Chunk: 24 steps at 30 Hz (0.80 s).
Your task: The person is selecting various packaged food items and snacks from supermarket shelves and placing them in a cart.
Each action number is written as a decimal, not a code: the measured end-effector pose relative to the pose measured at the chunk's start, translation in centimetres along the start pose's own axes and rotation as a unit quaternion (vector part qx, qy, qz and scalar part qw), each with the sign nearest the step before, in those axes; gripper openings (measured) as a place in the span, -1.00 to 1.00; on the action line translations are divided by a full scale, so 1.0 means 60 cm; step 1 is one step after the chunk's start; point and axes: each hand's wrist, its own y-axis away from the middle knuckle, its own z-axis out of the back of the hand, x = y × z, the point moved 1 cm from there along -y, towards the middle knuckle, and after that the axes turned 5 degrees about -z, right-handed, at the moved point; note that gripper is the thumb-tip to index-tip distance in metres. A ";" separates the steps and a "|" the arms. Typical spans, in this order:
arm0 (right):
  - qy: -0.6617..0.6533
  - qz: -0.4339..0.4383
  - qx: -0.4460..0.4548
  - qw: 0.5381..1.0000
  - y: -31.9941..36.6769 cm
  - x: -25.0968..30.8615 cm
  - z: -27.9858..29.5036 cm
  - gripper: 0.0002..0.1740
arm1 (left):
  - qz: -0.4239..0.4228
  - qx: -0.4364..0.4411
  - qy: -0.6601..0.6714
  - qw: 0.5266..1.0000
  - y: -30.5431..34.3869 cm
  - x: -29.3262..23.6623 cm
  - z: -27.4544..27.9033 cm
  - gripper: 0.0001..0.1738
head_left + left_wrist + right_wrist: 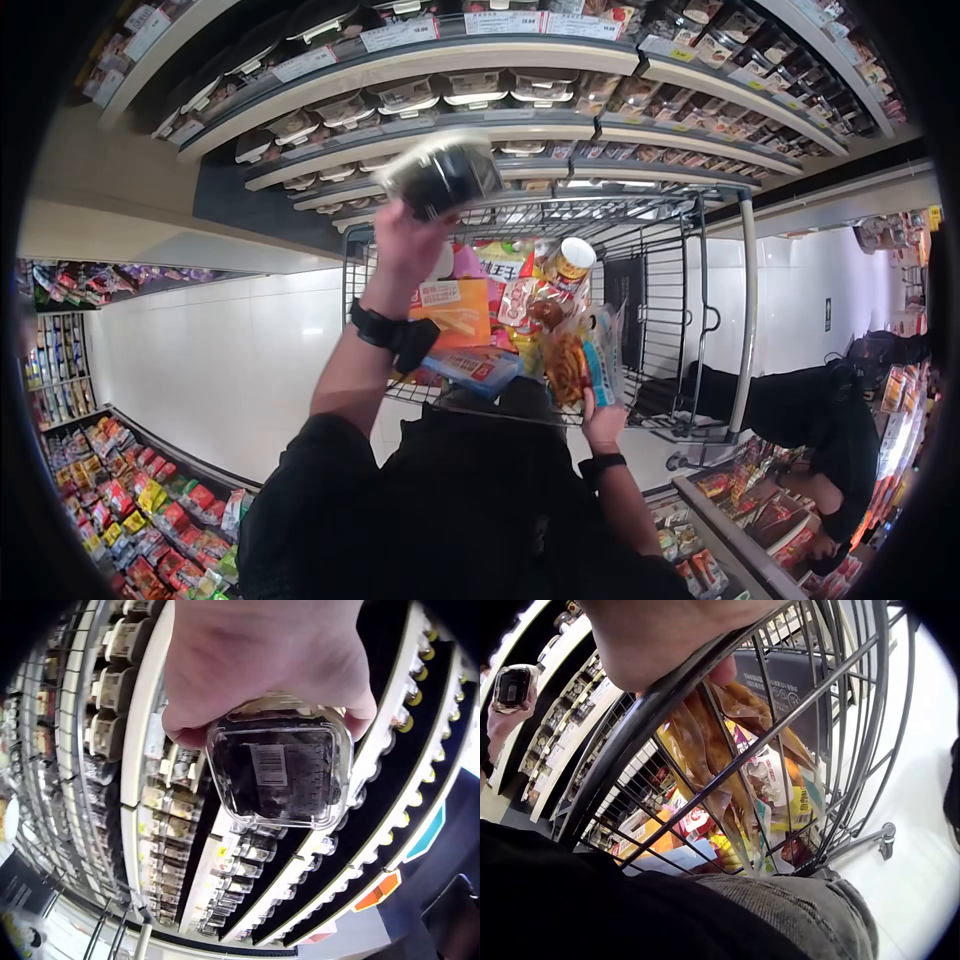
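My left hand [408,245] is raised above the cart's far left edge and grips a clear plastic container with dark contents [445,180]. In the left wrist view, fingers and thumb hold the container [281,776] by its sides, a barcode label facing the camera. At the cart's near right side, my right hand [604,425] pinches the top of a clear bag of brown food [568,370], which hangs inside the cart. The right wrist view shows that bag [712,750] behind the wire rim, below the hand [675,637], whose fingers are mostly hidden.
The wire cart [650,330] holds an orange box [450,312], a blue packet [475,368], a white tub [573,260] and several other packages. Shelves of packed containers [475,90] rise beyond it. Another person in dark clothes [800,410] is at the right, near a display of packets.
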 end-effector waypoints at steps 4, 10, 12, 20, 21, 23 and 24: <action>0.037 -0.022 0.023 0.999 -0.012 -0.002 0.005 -0.51 | 0.156 -0.043 0.172 0.972 0.056 0.039 -0.026 -0.17; 0.026 -0.037 0.049 0.998 -0.013 -0.017 -0.027 -0.50 | 0.290 0.031 0.488 0.823 0.097 0.033 -0.067 -0.12; 0.031 -0.037 0.044 0.998 -0.020 -0.007 -0.015 -0.50 | 0.288 0.082 0.500 0.813 0.095 0.033 -0.081 -0.22; 0.044 -0.045 0.031 0.998 -0.040 0.020 0.004 -0.33 | 0.143 0.115 0.315 0.931 0.063 0.031 0.004 -0.35; 0.017 -0.038 0.024 0.999 -0.045 0.023 0.002 -0.35 | 0.136 0.100 0.252 0.953 0.061 0.025 0.030 -0.29; 0.022 -0.038 0.036 0.998 -0.048 0.018 -0.007 -0.36 | 0.116 0.126 0.127 0.977 0.057 0.016 0.071 -0.19; 0.028 -0.034 0.048 0.998 -0.047 0.017 -0.009 -0.38 | 0.128 0.084 -0.040 0.987 0.064 0.056 0.148 -0.16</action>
